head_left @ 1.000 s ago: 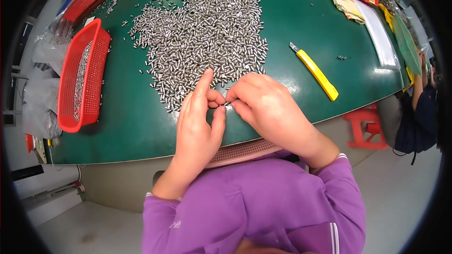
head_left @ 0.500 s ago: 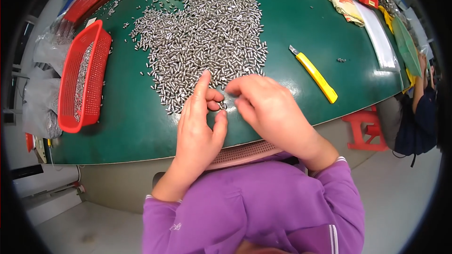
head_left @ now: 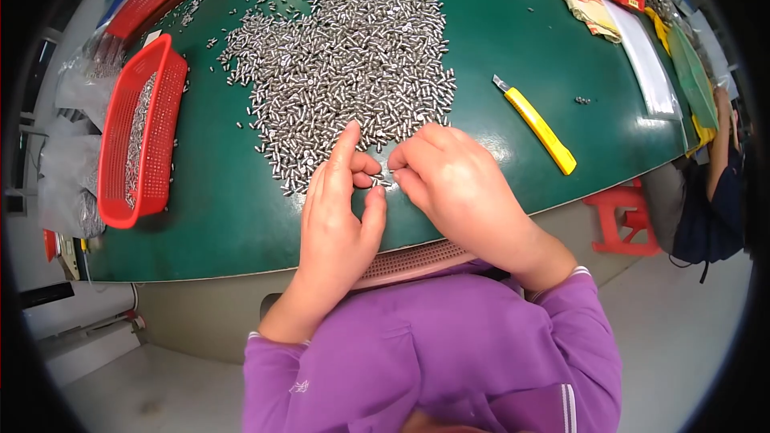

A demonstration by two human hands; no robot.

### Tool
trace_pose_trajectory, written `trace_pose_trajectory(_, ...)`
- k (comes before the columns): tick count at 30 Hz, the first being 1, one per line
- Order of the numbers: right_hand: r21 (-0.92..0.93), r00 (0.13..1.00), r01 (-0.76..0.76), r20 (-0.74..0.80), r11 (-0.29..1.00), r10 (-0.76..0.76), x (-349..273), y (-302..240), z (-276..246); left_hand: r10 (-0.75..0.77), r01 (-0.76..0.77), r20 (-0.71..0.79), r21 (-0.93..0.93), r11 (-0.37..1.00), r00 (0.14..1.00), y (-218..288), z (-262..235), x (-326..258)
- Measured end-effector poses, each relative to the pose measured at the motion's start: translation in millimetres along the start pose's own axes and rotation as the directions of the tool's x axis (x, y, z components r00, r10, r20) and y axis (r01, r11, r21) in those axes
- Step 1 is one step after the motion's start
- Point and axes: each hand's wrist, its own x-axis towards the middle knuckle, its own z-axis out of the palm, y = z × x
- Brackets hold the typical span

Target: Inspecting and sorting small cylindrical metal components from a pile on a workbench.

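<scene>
A broad spread of small silvery metal pins (head_left: 353, 56) covers the middle of the green table. At its near edge rests my left hand (head_left: 341, 200), the index finger stretched forward, the thumb apart and other fingers bent. A few loose pins (head_left: 380, 181) lie by its fingertips, in the gap before the thumb. Close on the right, my right hand (head_left: 461, 176) has its thumb and index finger pinched together beside those pins. Whatever is between these fingertips is too small or hidden to make out.
A red perforated basket (head_left: 164, 124) with pins inside stands left. To the right lie a yellow utility knife (head_left: 539, 130), blade out, and a little cluster of pins (head_left: 582, 100). Bags and a folded cloth (head_left: 584, 0) sit farther back. Another person's arm (head_left: 719, 144) shows far right.
My right hand's fingertips have closed together into a pinch and shifted slightly beside the loose pins. My left hand has hardly moved.
</scene>
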Motion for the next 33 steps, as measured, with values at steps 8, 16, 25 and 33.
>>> trace_pose_trajectory(8,0.006,0.999,0.040,0.024,0.999,-0.041,-7,-4,-4,0.039,-0.038,-0.013,0.003,0.999,0.999,1,-1,0)
trace_pose_trajectory(16,-0.071,0.997,0.076,-0.014,0.995,-0.077,-13,-7,-5,0.073,-0.073,-0.019,0.032,0.997,0.997,1,-1,1)
trace_pose_trajectory(25,-0.086,0.999,0.044,-0.022,0.995,-0.046,-13,-7,0,0.078,-0.078,0.016,0.029,0.997,0.997,2,-5,1)
trace_pose_trajectory(33,-0.004,1.000,0.024,0.016,1.000,-0.024,-10,-4,-4,0.041,-0.043,0.045,0.029,0.999,0.998,8,-9,-1)
